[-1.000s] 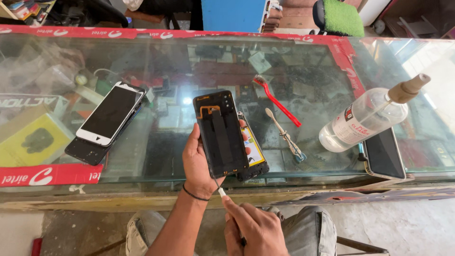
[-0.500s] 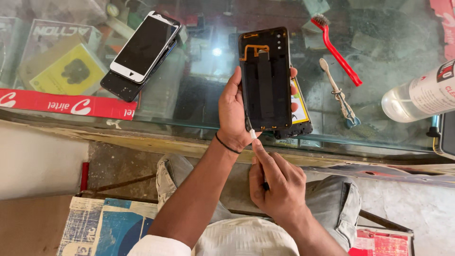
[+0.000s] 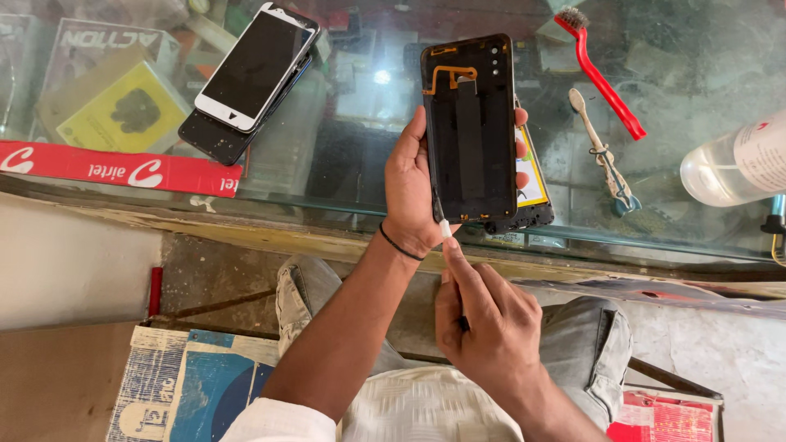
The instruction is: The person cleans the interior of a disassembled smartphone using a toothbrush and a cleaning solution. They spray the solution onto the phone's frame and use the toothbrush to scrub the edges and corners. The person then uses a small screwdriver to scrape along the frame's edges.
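**Phone back cover gripped over the glass counter, thin white tool at its lower corner**

Black phone back cover (image 3: pixel 470 131) held upright above the near edge of the glass counter (image 3: pixel 327 164), inner face turned toward the camera, an orange flex strip and a dark vertical band visible on that face. Clasped along its left edge and from behind by the left hand (image 3: pixel 413 192), thumb down the side, fingertips just showing past the right edge; a grip that leaves the inner face and the bottom edge free to work on. Tilted slightly, probably to bring the lower left corner toward the other hand.

Right hand (image 3: pixel 491 323) lower down, over the lap, fingers closed in a pinch around a thin white-tipped tool (image 3: pixel 446 231), forefinger stretched along it for control. Tip touching or just beside the cover's bottom left corner; actual contact hard to tell.

Directly behind the cover, lying flat on the glass, a second phone body (image 3: pixel 528 192) with a yellow patch showing, partly hidden. To the right, well apart, a small metal tool (image 3: pixel 602 151) and a red-handled brush (image 3: pixel 602 78), both within reach. At the far right, a clear bottle (image 3: pixel 737 164) on its side. To the left, two phones (image 3: pixel 250 78) stacked crookedly, the top one white-framed with a dark screen. Near the floor, a blue-and-white carton (image 3: pixel 180 385) beside the knee.
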